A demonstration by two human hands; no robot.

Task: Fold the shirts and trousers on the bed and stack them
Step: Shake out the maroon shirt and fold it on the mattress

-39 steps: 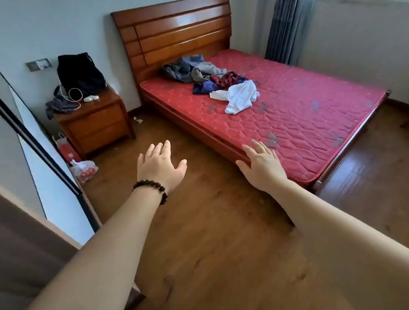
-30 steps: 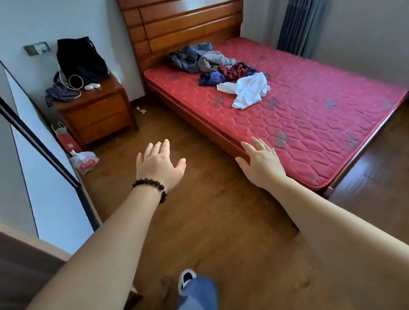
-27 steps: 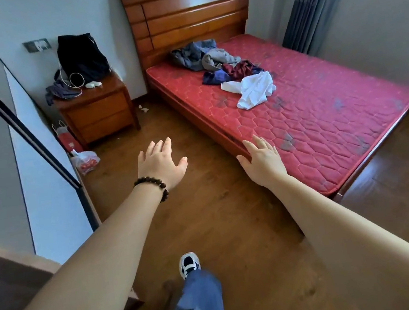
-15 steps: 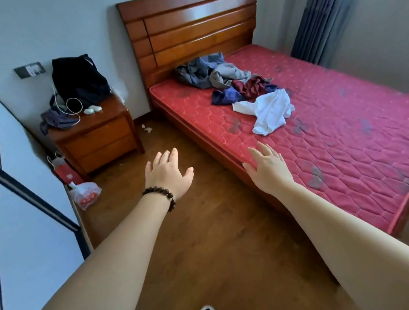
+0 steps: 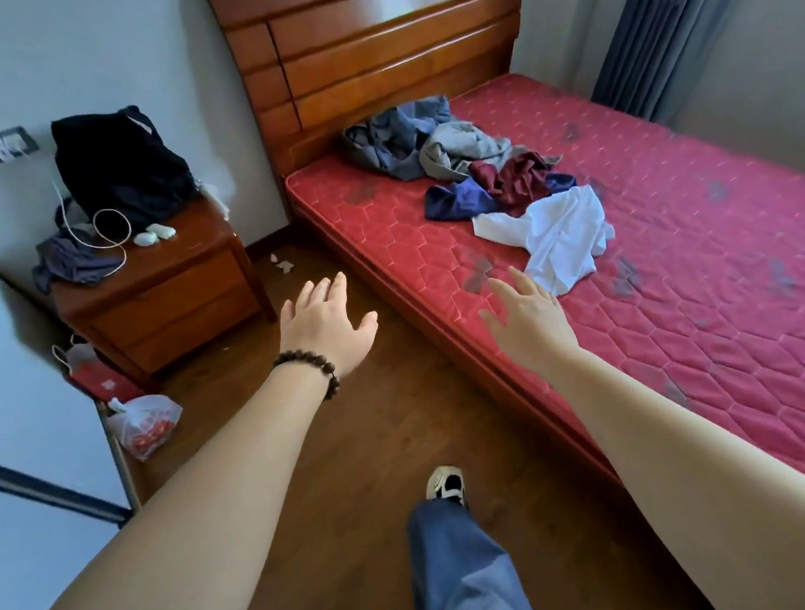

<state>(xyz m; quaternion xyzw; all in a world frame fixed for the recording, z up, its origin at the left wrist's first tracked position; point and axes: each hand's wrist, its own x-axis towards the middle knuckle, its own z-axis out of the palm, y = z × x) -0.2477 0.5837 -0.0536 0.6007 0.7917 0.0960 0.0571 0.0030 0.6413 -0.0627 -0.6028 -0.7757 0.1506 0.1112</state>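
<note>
On red mattress (image 5: 687, 272), unfolded clothes heap (image 5: 475, 166), both hands empty, no writing legible

soft daylight from the right (edges bowed), perhaps slightly blurred.

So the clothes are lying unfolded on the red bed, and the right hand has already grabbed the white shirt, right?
Not quite. The head view shows the right hand open and holding nothing, short of the white shirt. The clothes do lie unfolded on the red bed.
</note>
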